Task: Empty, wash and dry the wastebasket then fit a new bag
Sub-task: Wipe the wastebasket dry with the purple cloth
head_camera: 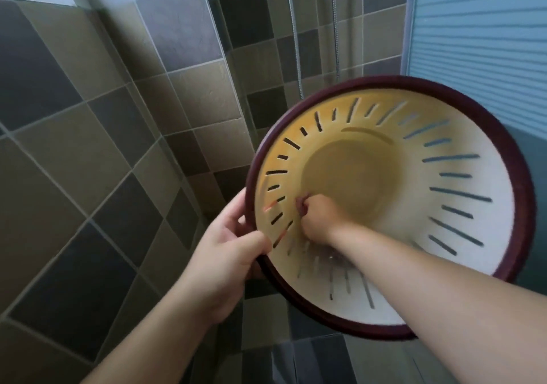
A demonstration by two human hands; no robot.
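A: We are looking straight into the mouth of the wastebasket (461, 182), which we hold up off the floor, tipped on its side so the opening faces us, in a tiled corner.

B: How does it look to us?

A: Round, with a dark maroon rim running all the way around. The inside wall is pale, white on the right and yellowish toward the left and the bottom. Narrow slots are cut through the wall, fanning out from the flat base like spokes. A curved ridge shows just above the base. The lower slots look blurred.

B: And our 2 hands?

A: Our left hand (228, 261) grips the rim at its lower left edge, thumb over the inside and fingers curled behind it. Our right hand (318, 213) reaches deep inside, the forearm passing over the lower rim, with the fingers bunched tight against the wall near the base. We cannot tell whether they pinch anything; that spot is too small and blurred.

B: Any writing or brand?

A: We can read none on the basket.

B: What lies around it?

A: Wall tiles (97, 135) in grey, brown and dark squares to the left and behind. 2 metal shower hoses (296, 43) hang down the back wall above the rim. A ribbed blue panel (485, 37) stands at the right, behind the basket.
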